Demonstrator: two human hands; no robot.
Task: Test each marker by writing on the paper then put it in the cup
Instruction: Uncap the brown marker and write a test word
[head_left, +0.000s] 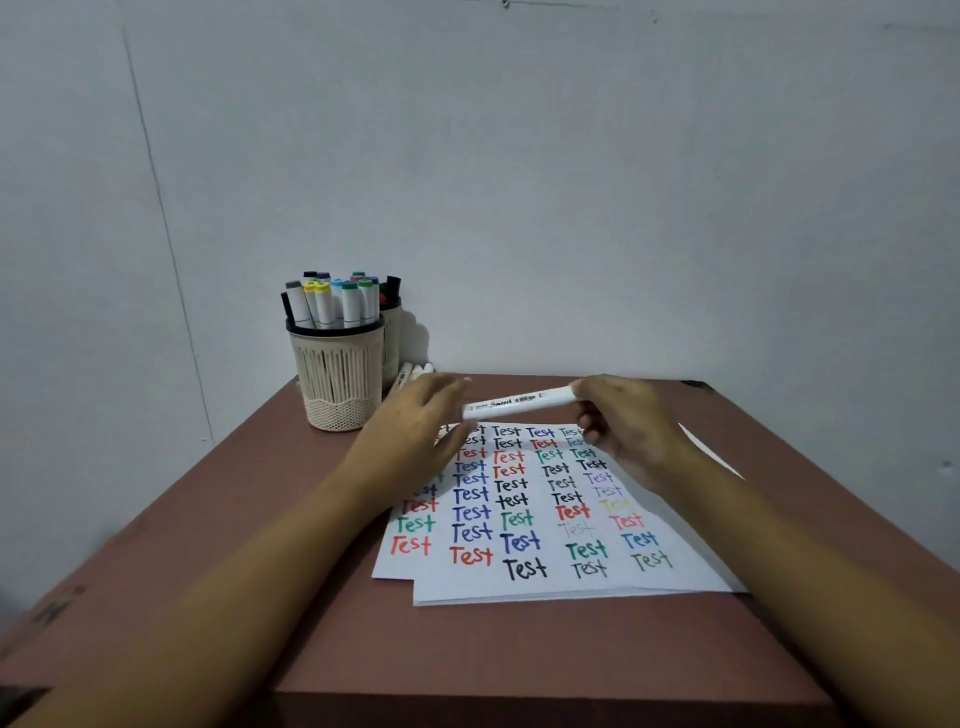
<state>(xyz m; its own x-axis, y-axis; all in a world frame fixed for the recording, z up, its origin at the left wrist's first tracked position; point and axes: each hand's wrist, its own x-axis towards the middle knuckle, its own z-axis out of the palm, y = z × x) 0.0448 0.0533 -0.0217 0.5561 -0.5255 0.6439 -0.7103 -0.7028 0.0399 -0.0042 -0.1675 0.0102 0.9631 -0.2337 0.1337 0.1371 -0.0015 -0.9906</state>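
Right hand (623, 426) grips the right end of a white marker (519, 404), fingers curled round it, holding it level above the paper (467, 584). Left hand (415, 431) is at the marker's left end, blurred; whether its fingers clamp it cannot be told. Cup (337, 384), full of markers, stands back left on the table (519, 649).

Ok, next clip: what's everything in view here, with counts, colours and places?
front cup: one, beige, table's back-left, full of markers
second cup: one, beige, behind the first, mostly hidden
loose markers: a few, white, right of the cups
held marker: one, white, above the paper
paper: stacked sheets, white, covered with coloured "Test" words
table: one, brown, under everything
left hand: at marker's left end, blurred
right hand: grip on marker's right end
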